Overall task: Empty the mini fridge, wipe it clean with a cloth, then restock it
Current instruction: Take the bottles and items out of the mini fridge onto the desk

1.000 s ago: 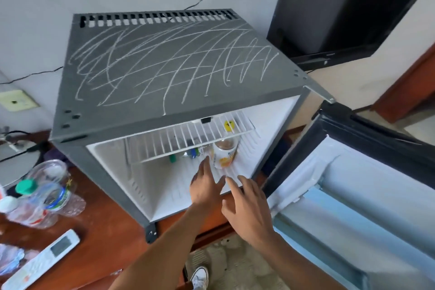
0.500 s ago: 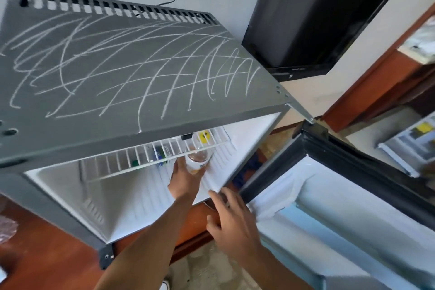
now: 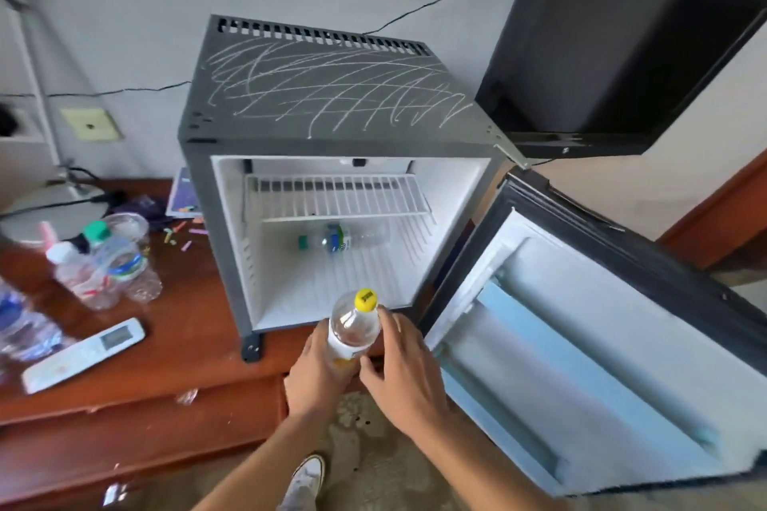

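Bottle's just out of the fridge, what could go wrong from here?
1. The desk left of the fridge already holds upright bottles and a remote; setting the yellow-capped bottle down there may topple one.
2. The door hangs open beside the right hand; a swing could knock it.
3. A bottle lying inside may roll when reached for.

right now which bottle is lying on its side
The green-capped bottle on the fridge floor, under the wire shelf. The yellow-capped bottle in the left hand is upright, as are those on the desk.
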The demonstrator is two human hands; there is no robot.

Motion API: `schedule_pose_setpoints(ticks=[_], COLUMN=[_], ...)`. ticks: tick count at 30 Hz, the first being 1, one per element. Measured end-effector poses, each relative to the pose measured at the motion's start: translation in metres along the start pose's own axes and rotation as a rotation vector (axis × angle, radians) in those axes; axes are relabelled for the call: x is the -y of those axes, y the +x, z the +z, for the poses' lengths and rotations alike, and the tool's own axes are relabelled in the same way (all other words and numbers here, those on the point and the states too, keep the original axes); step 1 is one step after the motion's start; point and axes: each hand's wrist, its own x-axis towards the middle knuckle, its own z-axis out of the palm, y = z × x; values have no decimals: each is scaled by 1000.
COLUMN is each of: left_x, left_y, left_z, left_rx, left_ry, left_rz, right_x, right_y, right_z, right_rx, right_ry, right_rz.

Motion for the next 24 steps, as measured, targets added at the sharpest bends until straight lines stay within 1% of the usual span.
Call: schedule_pose_setpoints(ticks=[5, 9, 12, 15, 18, 21, 24], left_x=[31, 47, 56, 66, 81, 109, 138], left_y=[-61, -95, -110, -119, -119, -110, -100], left_z=[-49, -81, -103, -126, -148, -171, -200], left_rx=[-42, -74, -92, -120, -172, -207, -199], left_ry=[66, 63, 57, 69, 78, 236, 406], left_rz=[-60, -63, -65, -50, -41, -34, -111], right_x=[48, 85, 107, 131, 159, 191, 223], right_y=[-26, -41, -43, -41, -33, -19, 5], right_z=[-2, 6, 12, 21, 30, 39, 53], right_rx=[-15, 0, 6, -19, -1, 61, 100], right_ry=[97, 174, 226, 229, 225, 199, 166], right_rz=[-147, -169, -186, -249, -302, -318, -302])
